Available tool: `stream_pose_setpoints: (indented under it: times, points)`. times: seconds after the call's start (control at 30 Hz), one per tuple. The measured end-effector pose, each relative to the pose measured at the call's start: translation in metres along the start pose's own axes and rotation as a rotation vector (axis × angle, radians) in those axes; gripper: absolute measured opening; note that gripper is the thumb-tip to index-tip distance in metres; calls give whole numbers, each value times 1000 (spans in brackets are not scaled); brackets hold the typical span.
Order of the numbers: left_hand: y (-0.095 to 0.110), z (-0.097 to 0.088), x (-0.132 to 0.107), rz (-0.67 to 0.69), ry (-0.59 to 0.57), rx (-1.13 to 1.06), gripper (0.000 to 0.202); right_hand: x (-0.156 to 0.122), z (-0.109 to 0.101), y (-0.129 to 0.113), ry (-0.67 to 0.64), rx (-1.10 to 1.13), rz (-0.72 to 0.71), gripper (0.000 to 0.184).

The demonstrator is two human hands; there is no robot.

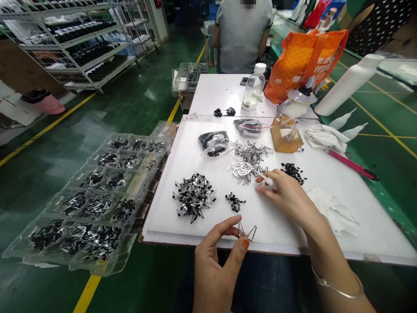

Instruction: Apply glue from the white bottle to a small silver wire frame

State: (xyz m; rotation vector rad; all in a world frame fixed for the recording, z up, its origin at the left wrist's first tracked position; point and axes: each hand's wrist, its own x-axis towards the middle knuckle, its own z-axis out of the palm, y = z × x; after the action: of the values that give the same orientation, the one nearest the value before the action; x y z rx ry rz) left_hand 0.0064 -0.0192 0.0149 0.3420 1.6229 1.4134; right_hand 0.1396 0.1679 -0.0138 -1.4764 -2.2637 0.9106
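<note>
My left hand (219, 256), near the table's front edge, pinches a thin bent metal piece (252, 234) between thumb and forefinger. My right hand (286, 193) is closed on a small white tube (269, 181); its tip lies by a pile of bent metal pieces (249, 156), and whether it touches them I cannot tell. Left of my hands sits a heap of metal pieces with black parts on them (194, 195). Between the hands and that heap lies a small group of black bits (234, 201). More small black bits (293, 172) lie beyond my right hand.
A clear compartment tray (133, 191) of metal pieces stands left of the white table (163, 224). Farther back are filled plastic bags (213, 141), a wooden box (286, 138), a bottle (254, 87) and an orange bag (293, 65). A person (244, 37) sits ahead.
</note>
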Motion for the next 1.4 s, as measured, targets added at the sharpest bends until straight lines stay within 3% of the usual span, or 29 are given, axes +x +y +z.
stream_pose_setpoints:
  times: [0.27, 0.5, 0.67, 0.83, 1.0, 1.2, 1.4]
  points:
    - [-1, 6, 1, 18, -32, 1, 35, 8, 3, -11, -36, -131, -34, 9]
    - [-1, 4, 0, 53, -24, -24, 31, -9, 4, -19, -226, -63, -129, 9]
    - [-6, 1, 4, 93, -20, -13, 32, -15, 12, -20, -214, 33, -105, 6]
    - [-6, 1, 4, 82, -39, -29, 38, -21, 6, -19, -144, 349, -35, 19]
    - [-1, 2, 4, 56, -14, -39, 41, -54, 1, -14, -29, 818, 99, 46]
    - [5, 11, 3, 78, -42, -59, 32, -99, 6, -20, -53, 1492, 283, 16]
    - [1, 6, 6, 81, -144, 21, 32, -113, 4, -22, -56, 1612, 290, 12]
